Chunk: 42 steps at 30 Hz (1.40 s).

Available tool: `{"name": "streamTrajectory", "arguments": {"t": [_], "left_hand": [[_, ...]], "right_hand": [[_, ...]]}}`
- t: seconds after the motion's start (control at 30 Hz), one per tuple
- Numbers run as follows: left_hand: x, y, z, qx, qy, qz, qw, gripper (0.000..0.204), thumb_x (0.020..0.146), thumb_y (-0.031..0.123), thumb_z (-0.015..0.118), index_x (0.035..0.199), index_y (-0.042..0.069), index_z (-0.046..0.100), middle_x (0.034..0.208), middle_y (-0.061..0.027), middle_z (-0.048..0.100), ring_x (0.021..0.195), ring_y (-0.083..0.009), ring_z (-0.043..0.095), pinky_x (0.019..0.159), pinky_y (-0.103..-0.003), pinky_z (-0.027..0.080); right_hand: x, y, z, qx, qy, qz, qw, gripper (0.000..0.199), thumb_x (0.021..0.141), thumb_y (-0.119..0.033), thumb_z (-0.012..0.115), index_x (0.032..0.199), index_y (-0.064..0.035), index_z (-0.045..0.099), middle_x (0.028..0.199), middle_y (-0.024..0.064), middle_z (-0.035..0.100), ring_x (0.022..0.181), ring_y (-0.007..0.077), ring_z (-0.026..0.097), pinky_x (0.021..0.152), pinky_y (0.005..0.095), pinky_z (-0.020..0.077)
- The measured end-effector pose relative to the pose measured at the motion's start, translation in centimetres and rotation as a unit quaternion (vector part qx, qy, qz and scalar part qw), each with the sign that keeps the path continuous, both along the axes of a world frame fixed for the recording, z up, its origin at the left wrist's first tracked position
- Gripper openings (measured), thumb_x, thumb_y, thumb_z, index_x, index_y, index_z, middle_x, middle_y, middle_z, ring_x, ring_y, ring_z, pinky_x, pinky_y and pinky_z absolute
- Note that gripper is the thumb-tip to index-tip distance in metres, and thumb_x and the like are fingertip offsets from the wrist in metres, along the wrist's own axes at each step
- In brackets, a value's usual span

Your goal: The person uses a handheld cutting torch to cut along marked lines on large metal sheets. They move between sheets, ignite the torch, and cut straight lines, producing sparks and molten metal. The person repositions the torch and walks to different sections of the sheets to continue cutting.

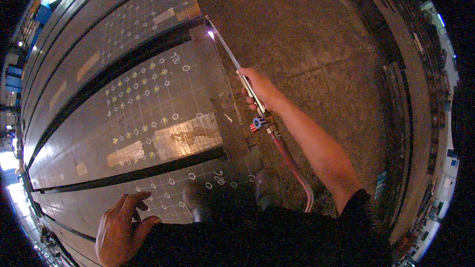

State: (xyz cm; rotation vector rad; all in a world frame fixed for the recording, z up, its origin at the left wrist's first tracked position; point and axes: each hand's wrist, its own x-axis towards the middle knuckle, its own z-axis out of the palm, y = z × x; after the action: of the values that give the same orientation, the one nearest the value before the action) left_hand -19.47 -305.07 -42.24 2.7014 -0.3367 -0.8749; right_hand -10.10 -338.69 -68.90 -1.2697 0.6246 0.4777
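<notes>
My right hand point(261, 90) is wrapped round the silver tubes of a cutting torch point(227, 52), which points up and to the left. A small bright flame point(211, 34) glows near its head, by the corner of a steel beam's end. Blue and red valve knobs point(257, 124) sit below the hand, and a red hose point(294, 165) runs from them toward my body. My left hand point(121, 227) hangs at the lower left, holding nothing, with fingers bent and apart. Below it lies a steel beam point(168, 188) with white chalk circles and grid lines.
Several steel beams point(148, 81) lie side by side to the left, with dark gaps between them. A shiny tape-like patch point(190, 136) covers part of one. My shoes point(267, 188) are at the lower middle. Brown floor point(307, 29) stretches right, toward long dark metal pieces point(401, 104).
</notes>
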Motion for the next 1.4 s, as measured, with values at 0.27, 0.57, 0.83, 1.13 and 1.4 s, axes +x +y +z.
{"name": "streamTrajectory", "arguments": {"t": [0.27, 0.57, 0.83, 1.13, 1.4], "left_hand": [[-0.1, -0.2, 0.1, 0.005, 0.001, 0.006, 1.000, 0.045, 0.072, 0.013, 0.073, 0.114, 0.004, 0.059, 0.092, -0.0133, 0.065, 0.076, -0.0288, 0.063, 0.069, -0.038, 0.051], [1.0, -1.1, 0.0, -0.016, 0.012, -0.005, 1.000, 0.042, 0.077, 0.019, 0.074, 0.113, 0.005, 0.059, 0.092, -0.0120, 0.065, 0.071, -0.0265, 0.064, 0.066, -0.038, 0.052], [1.6, -5.7, -6.8, -0.138, 0.041, -0.009, 0.989, 0.028, 0.085, 0.019, 0.066, 0.107, 0.002, 0.061, 0.094, -0.0158, 0.067, 0.081, -0.0301, 0.066, 0.072, -0.038, 0.052], [-3.9, -7.0, -32.8, -0.095, -0.020, 0.177, 0.979, 0.029, 0.079, 0.025, 0.067, 0.093, 0.001, 0.061, 0.090, -0.0235, 0.066, 0.091, -0.0407, 0.063, 0.079, -0.048, 0.050], [-5.6, -8.6, -34.8, -0.118, -0.063, 0.217, 0.967, 0.029, 0.078, 0.026, 0.067, 0.091, 0.001, 0.060, 0.089, -0.0224, 0.066, 0.088, -0.0412, 0.063, 0.079, -0.049, 0.050]], "right_hand": [[0.1, -0.2, -0.4, -0.003, 0.005, -0.005, 1.000, 0.042, 0.089, -0.055, 0.051, 0.094, -0.0139, 0.053, 0.070, 0.0035, 0.050, 0.043, 0.0125, 0.045, 0.036, 0.0294, 0.0400], [-2.7, -4.4, -1.8, -0.047, -0.102, 0.062, 0.992, 0.039, 0.096, -0.042, 0.050, 0.115, -0.0098, 0.059, 0.070, 0.0064, 0.061, 0.052, 0.0174, 0.059, 0.047, 0.0299, 0.0491], [-6.8, -3.4, -0.5, -0.532, -0.148, 0.184, 0.813, 0.048, 0.092, -0.024, 0.051, 0.135, -0.0041, 0.046, 0.086, 0.0273, 0.064, 0.071, 0.0429, 0.063, 0.065, 0.0529, 0.0506], [-9.5, -1.5, 0.4, -0.584, -0.108, 0.224, 0.772, 0.051, 0.093, -0.025, 0.049, 0.139, -0.0054, 0.040, 0.087, 0.0264, 0.064, 0.072, 0.0428, 0.064, 0.065, 0.0527, 0.0536], [-10.6, -1.6, 0.1, -0.584, -0.096, 0.237, 0.771, 0.052, 0.094, -0.027, 0.048, 0.140, -0.0057, 0.038, 0.093, 0.0266, 0.062, 0.073, 0.0412, 0.065, 0.064, 0.0518, 0.0544]]}}
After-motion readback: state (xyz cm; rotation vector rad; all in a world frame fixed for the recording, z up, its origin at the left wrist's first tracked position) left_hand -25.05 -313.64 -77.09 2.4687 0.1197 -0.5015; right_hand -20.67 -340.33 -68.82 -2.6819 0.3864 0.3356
